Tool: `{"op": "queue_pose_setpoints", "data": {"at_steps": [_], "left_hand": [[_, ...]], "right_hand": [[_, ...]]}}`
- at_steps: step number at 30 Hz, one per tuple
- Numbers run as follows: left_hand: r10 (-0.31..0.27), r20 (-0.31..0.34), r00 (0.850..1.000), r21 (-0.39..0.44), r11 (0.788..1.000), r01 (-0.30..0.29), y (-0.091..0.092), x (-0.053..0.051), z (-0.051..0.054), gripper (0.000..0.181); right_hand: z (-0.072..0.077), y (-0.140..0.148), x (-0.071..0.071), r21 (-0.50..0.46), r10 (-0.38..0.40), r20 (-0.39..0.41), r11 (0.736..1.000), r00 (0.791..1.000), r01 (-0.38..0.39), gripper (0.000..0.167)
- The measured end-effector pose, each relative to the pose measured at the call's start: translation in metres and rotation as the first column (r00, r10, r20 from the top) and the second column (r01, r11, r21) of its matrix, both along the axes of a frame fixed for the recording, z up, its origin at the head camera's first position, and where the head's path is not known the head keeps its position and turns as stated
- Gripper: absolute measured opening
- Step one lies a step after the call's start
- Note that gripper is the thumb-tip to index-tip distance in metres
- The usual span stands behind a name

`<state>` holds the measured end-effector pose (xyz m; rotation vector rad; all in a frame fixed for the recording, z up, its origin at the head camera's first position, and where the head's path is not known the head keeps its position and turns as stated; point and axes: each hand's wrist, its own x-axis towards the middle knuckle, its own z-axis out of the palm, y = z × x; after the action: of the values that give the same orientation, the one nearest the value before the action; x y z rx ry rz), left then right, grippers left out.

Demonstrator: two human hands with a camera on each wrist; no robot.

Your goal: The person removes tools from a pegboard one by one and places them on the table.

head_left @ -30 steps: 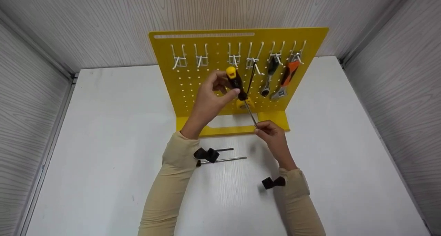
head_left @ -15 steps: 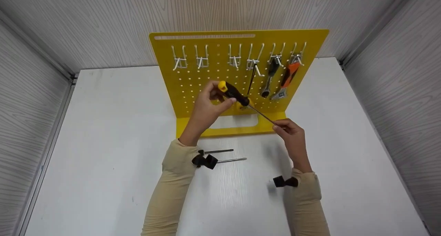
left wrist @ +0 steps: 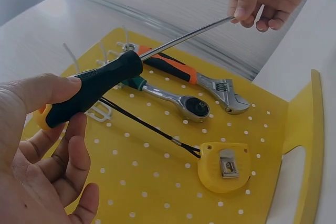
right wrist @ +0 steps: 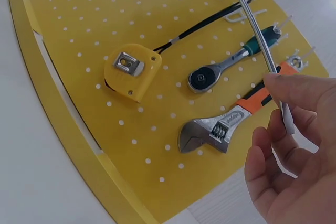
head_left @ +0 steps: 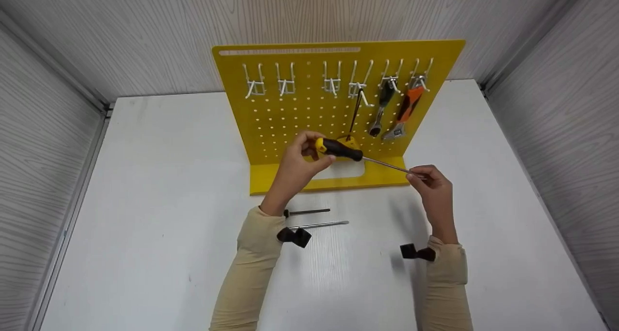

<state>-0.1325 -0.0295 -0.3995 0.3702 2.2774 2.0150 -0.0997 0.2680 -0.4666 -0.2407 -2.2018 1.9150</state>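
Note:
A screwdriver (head_left: 341, 149) with a black and yellow handle is held in the air before the yellow pegboard (head_left: 290, 123). My left hand (head_left: 298, 164) pinches its handle between thumb and fingers; the left wrist view shows the handle (left wrist: 97, 85) close up. The fingertips of my right hand (head_left: 435, 191) pinch the shaft near its tip, and the flat tip (right wrist: 287, 119) shows in the right wrist view. The shaft slopes slightly down to the right. Two more screwdrivers lie on the table by my left wrist, one shaft (head_left: 309, 211) behind the other (head_left: 321, 224); their handles are hidden.
On the pegboard's right hooks hang a ratchet wrench (head_left: 382, 106) and an orange-handled adjustable wrench (head_left: 407, 106). A yellow tape measure (left wrist: 224, 166) hangs by a black cord. Bare white hooks (head_left: 285, 87) stick out at the left. White table (head_left: 159, 176) surrounds the board's base.
The screwdriver has swung from steep to nearly level and come lower. My right hand has moved right with the tip; my left hand has dropped slightly, still gripping the handle.

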Motion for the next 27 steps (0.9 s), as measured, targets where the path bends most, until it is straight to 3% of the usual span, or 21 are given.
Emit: {"op": "queue_pose_setpoints", "data": {"at_steps": [11,18,27], "left_hand": [[-0.036,0.045,0.998,-0.026,0.999,0.037,0.012,0.006,-0.023,0.038],[-0.076,0.092,0.993,-0.065,0.995,0.082,0.015,0.009,-0.033,0.036],[-0.084,0.129,0.988,-0.1,0.99,0.097,0.017,0.013,-0.056,0.035]], "right_hand": [[-0.005,0.023,0.004,0.16,-0.054,-0.052,0.985,0.997,0.062,0.027],[-0.006,0.033,0.005,0.227,-0.068,-0.023,0.971,0.997,0.071,0.025],[-0.011,0.041,0.005,0.3,-0.058,-0.011,0.952,0.998,0.059,0.023]]}}
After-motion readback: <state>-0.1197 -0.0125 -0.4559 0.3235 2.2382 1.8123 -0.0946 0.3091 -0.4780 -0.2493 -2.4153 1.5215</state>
